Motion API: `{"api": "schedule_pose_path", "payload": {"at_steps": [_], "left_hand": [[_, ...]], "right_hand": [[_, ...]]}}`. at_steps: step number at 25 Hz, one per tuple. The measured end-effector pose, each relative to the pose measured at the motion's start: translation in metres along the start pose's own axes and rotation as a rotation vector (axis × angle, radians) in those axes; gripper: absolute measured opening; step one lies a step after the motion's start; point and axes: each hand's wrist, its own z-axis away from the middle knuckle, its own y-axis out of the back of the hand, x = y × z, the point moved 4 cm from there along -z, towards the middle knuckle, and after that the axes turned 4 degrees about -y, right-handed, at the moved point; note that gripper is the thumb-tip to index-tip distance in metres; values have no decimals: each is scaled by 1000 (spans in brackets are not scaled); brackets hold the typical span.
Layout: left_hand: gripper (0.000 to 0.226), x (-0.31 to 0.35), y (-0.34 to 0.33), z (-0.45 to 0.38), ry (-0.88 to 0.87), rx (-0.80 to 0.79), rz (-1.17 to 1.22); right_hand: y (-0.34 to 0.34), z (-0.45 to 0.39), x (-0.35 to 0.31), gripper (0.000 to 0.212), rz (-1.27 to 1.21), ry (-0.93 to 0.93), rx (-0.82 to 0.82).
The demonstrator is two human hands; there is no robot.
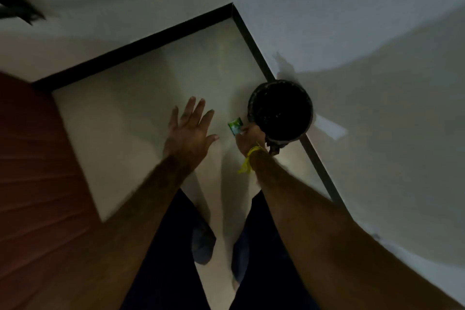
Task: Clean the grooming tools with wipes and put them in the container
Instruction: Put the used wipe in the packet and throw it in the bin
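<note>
Overhead: looked straight down at a dim floor corner, two bare arms reaching forward.
Left hand (189, 131): fingers spread and straight, held nothing, hovered over pale floor (141, 118).
Right hand (250, 139): fingers curled, pinched one small green packet (235, 126) at the bin's near rim; yellow thread (249, 160) tied at the wrist.
Bin (281, 111): one, round and dark, inside too black to read; stood just beside the black skirting (254, 45) on the right.
Edges: two black skirting strips met in a corner up ahead; light walls rose behind both.
Left side: reddish ribbed surface (32, 171) bordered the floor.
Open room: bare floor between that surface and the bin, widest under the left hand.
Below: two dark-clothed legs, feet blurred.
Count: two hands, one packet, one bin.
Grooming tools: could not be made out.
</note>
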Motion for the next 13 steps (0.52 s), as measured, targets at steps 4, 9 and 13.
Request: {"api": "schedule_pose_path", "payload": {"at_steps": [4,9,13], "left_hand": [[66,-8,-91,-39,-3,-40,21],[71,-33,-181,-73,-14,-153,-5],[70,-47,-193,-99,22,-91,68]], "right_hand": [[-65,-77,33,46,136,76,-48],[-141,-171,78,54,270,90,-36],[-192,-237,97,53,218,153,110]]}}
